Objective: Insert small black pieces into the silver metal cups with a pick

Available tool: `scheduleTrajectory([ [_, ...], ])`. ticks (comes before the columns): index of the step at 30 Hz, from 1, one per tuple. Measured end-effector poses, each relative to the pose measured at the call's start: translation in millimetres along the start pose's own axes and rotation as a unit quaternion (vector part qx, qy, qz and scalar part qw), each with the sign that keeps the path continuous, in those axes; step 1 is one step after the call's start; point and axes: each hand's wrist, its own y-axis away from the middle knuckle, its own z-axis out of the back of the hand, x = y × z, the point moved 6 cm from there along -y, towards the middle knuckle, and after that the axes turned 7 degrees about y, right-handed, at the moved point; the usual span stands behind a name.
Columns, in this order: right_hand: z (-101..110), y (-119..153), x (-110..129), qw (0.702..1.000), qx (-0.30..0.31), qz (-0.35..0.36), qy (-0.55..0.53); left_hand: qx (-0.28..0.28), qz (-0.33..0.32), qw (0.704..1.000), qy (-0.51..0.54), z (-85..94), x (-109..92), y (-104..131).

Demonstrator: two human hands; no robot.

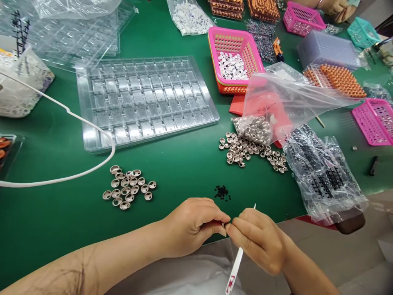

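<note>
My left hand [196, 225] is closed, thumb and forefinger pinching a small metal ring-like piece [224, 224] that is mostly hidden. Held in my closed right hand [258, 239] is a slim white pointed tool [236, 268] with red marks near its wide end. The right fingertips meet the left ones at the small piece. Just beyond my hands lies a little heap of tiny black bits [221, 191]. To the left is a group of silvery metal cups with holes [125, 188]; a larger spread of similar cups [241, 149] lies farther back on the right.
A clear compartment tray [150, 98] lies behind, with a white cable [70, 178] curving over its left corner. A pink basket [215, 61] holds white oval pieces. Plastic bags with black parts [325, 176] lie right, at the table edge. Another person's hand [337, 8] shows far right.
</note>
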Motion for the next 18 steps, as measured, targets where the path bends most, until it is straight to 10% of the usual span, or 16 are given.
scheduleTrajectory([
  [18, -6.0, 1.0, -2.2, 1.000, -0.001, 0.012, -0.008, -0.003, 0.016, 1.000, -0.021, -2.6, 1.3, 3.2],
])
